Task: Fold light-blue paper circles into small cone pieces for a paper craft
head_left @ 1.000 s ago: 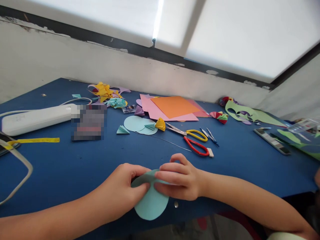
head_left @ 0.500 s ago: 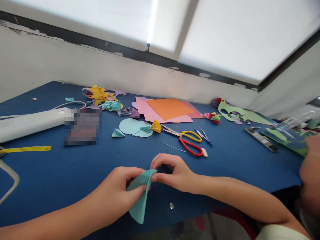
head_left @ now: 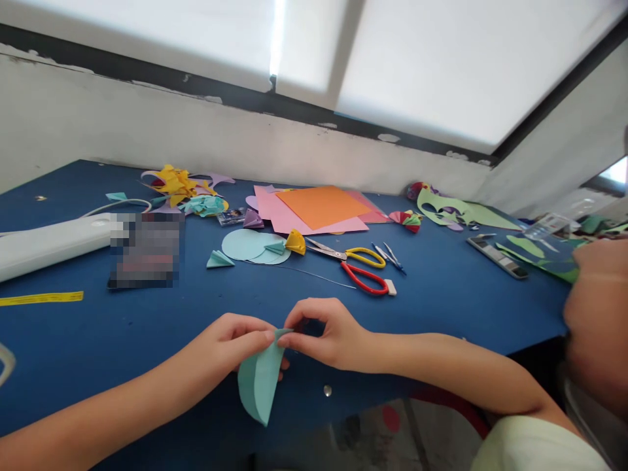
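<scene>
A folded light-blue paper piece (head_left: 262,386) hangs between my hands near the table's front edge. My left hand (head_left: 240,340) pinches its upper left side, thumb in front and fingertips showing behind. At the paper's top corner, my right hand (head_left: 318,330) grips it between thumb and forefinger. Beyond my hands lie light-blue paper circles (head_left: 243,244), a folded light-blue cone (head_left: 220,260) and a yellow folded piece (head_left: 296,242). Scissors (head_left: 347,257) with one yellow and one red handle rest to their right, partly open.
Pink sheets (head_left: 269,210) and an orange sheet (head_left: 324,206) lie near the wall. At left are a white device (head_left: 53,242) and a yellow strip (head_left: 42,299). A phone (head_left: 496,257) lies at right, near another person's blurred arm (head_left: 596,314).
The view has shifted slightly. My left thumb has moved up toward the paper's top corner, close to my right fingertips, and the paper's fold stands more open toward me.
</scene>
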A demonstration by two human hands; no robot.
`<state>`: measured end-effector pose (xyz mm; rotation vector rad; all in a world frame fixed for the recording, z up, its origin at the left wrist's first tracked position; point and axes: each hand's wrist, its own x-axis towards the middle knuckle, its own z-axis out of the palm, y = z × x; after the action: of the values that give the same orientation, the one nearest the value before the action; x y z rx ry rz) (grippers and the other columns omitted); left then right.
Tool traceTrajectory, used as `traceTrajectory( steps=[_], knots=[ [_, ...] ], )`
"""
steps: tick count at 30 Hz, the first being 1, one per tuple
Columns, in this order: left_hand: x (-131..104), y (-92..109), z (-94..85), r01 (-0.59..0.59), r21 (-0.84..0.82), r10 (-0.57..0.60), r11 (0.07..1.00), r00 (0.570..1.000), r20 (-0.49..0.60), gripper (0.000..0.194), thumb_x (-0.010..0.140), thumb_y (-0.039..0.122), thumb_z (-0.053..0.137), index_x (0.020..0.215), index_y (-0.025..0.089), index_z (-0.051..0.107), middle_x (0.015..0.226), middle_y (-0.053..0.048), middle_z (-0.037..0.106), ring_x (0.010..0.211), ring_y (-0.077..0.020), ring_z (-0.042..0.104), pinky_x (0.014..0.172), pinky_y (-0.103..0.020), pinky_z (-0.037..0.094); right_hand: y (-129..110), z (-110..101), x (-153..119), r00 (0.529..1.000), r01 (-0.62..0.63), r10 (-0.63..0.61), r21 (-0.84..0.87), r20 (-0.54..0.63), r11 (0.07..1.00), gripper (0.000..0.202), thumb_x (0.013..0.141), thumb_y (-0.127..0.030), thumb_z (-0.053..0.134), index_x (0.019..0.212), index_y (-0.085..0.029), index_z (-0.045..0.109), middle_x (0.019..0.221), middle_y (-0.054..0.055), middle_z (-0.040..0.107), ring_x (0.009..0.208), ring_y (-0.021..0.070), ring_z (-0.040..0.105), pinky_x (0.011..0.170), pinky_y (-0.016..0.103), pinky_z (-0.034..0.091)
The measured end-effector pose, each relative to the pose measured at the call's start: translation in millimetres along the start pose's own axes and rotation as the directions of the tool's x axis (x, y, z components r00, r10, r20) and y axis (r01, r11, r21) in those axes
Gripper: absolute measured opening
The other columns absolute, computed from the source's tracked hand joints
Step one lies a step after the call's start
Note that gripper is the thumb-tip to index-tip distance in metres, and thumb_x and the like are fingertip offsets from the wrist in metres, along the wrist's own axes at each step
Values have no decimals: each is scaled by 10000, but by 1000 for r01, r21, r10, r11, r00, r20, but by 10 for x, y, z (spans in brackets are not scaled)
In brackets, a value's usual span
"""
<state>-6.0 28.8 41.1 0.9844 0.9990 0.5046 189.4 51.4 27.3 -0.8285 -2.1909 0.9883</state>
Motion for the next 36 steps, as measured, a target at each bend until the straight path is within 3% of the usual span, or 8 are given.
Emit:
traceTrajectory(
  steps=[7, 9, 11, 15, 19, 25, 29, 36],
  knots=[
    [16, 11, 7, -16, 83, 17, 996, 1000, -12, 265, 668, 330, 676, 844, 138, 726, 681, -28, 700, 717, -222, 655, 684, -289, 511, -3, 9, -20, 964, 230, -259, -291, -62, 928, 220, 861, -274, 577, 1040, -150, 543, 859, 36, 616, 763, 121, 572, 719, 261, 449],
    [6, -9, 23, -64, 62, 69, 996, 994, -87, 305, 680, 362, 687, 884, 139, 721, 672, -18, 687, 668, -193, 631, 654, -274, 505, -2, 17, -38, 894, 358, -441, -461, -82, 812, 310, 889, -319, 515, 1124, -117, 492, 934, 93, 604, 828, 163, 569, 708, 303, 444],
    [-5, -29, 40, -114, -25, 109, 993, 982, -154, 345, 694, 385, 690, 935, 140, 711, 727, -27, 696, 698, -189, 628, 701, -289, 512, 3, 49, -64, 763, 494, -646, -622, -24, 607, 380, 885, -431, 486, 1074, -103, 512, 899, 107, 603, 806, 194, 566, 664, 329, 421],
    [-18, -71, 81, -180, -171, 143, 969, 968, -207, 371, 716, 411, 693, 972, 142, 703, 853, -57, 711, 818, -212, 635, 807, -323, 507, 23, 161, -121, 635, 443, -771, -837, 41, 321, 392, 825, -527, 527, 886, -141, 557, 803, 70, 597, 731, 201, 548, 643, 351, 382],
    [-43, -105, 122, -184, -112, 161, 976, 969, -186, 348, 729, 435, 674, 940, 161, 717, 824, -31, 706, 813, -211, 624, 801, -322, 511, 27, 183, -131, 731, 360, -677, -893, 91, 269, 135, 826, -253, 505, 873, -145, 571, 759, 43, 599, 620, 150, 505, 588, 321, 342],
    [-108, -154, 140, -272, 259, 329, 927, 922, -207, 294, 790, 372, 598, 1003, 202, 710, 906, -16, 710, 901, -249, 597, 705, -265, 503, -34, 122, -115, 750, 356, -656, -887, 85, 293, 161, 836, -241, 474, 758, -134, 567, 572, 12, 525, 501, 131, 410, 498, 308, 274],
    [-108, -154, 137, -295, 279, 365, 914, 897, -248, 363, 797, 392, 575, 1095, 211, 673, 1039, -29, 695, 981, -263, 591, 726, -266, 500, -52, 118, -122, 728, 385, -680, -871, 83, 306, 148, 838, -196, 486, 914, -107, 575, 613, 11, 542, 537, 131, 467, 509, 290, 311],
    [-94, -97, 142, -240, 199, 285, 950, 929, -237, 395, 763, 417, 597, 1065, 180, 690, 925, -44, 718, 814, -219, 610, 630, -251, 502, -59, 107, -135, 725, 373, -687, -864, 44, 339, 192, 839, -206, 511, 990, -106, 574, 778, 65, 631, 646, 158, 563, 558, 298, 390]
  ],
)
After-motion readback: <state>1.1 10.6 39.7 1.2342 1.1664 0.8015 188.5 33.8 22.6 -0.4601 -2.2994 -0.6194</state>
